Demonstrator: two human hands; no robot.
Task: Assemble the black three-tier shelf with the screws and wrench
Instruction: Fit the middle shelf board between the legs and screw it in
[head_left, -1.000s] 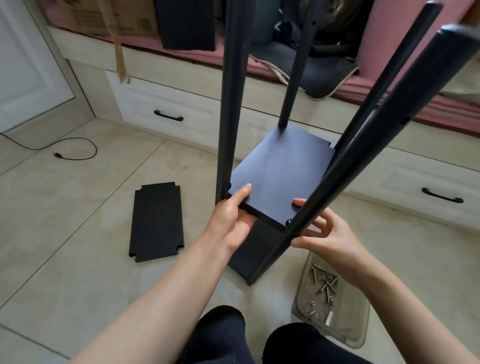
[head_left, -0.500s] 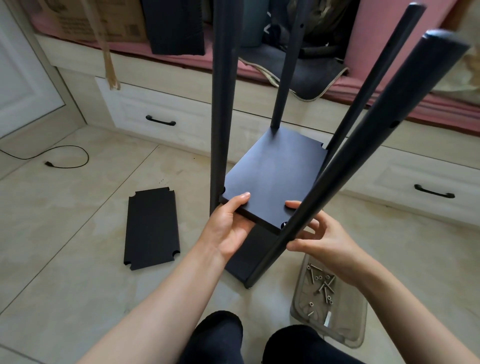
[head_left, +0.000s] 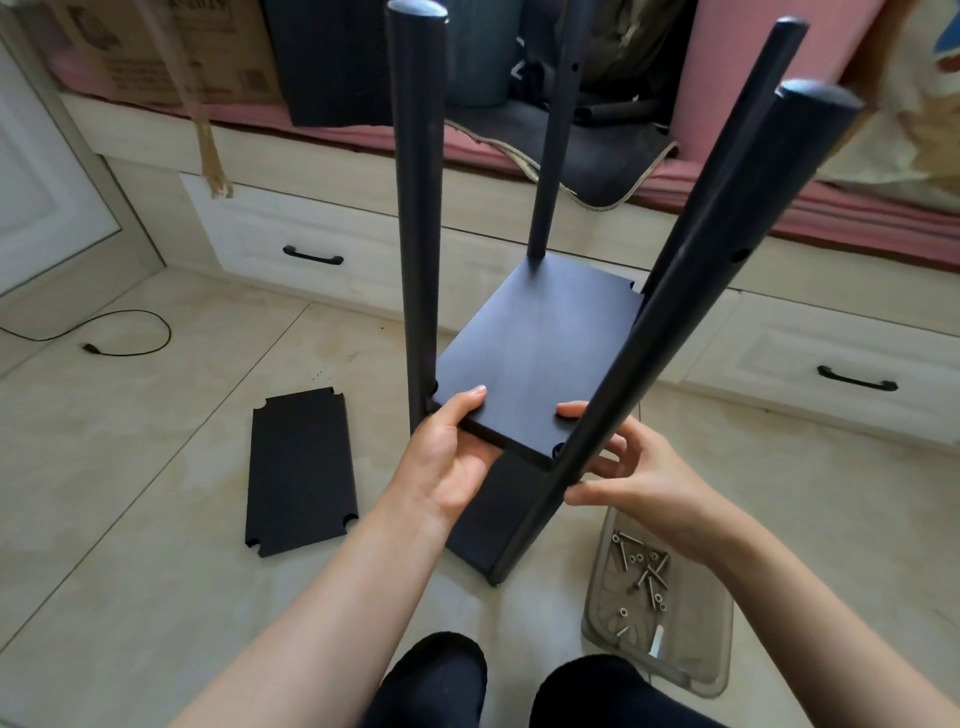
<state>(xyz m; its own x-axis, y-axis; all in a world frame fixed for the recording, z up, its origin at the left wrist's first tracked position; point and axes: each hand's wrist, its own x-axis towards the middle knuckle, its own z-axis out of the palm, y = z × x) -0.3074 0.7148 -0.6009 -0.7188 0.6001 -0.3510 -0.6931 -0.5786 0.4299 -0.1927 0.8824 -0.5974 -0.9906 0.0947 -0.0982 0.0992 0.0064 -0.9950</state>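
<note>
A black shelf frame stands on the floor with several upright poles, the nearest pole (head_left: 639, 353) leaning toward me. A black middle shelf board (head_left: 540, 353) sits raised between the poles, above the bottom board (head_left: 488, 519). My left hand (head_left: 447, 457) grips the middle board's near left edge, thumb on top and fingers beneath. My right hand (head_left: 639, 467) holds the board's near right corner around the nearest pole, partly hidden behind it. A third black board (head_left: 301, 467) lies flat on the tiles to the left. Screws (head_left: 647, 577) lie loose in a clear plastic tray (head_left: 717, 670) at my right.
White drawers with black handles (head_left: 313, 256) run along the back under a pink cushioned bench holding a cardboard box (head_left: 171, 52) and dark bags. A black cable (head_left: 124, 338) lies on the floor at left. My knees (head_left: 436, 675) are at the bottom edge.
My view has shifted, so the pole tops now show. Both hands keep their hold on the middle board, which sits at about the same height between the poles.
</note>
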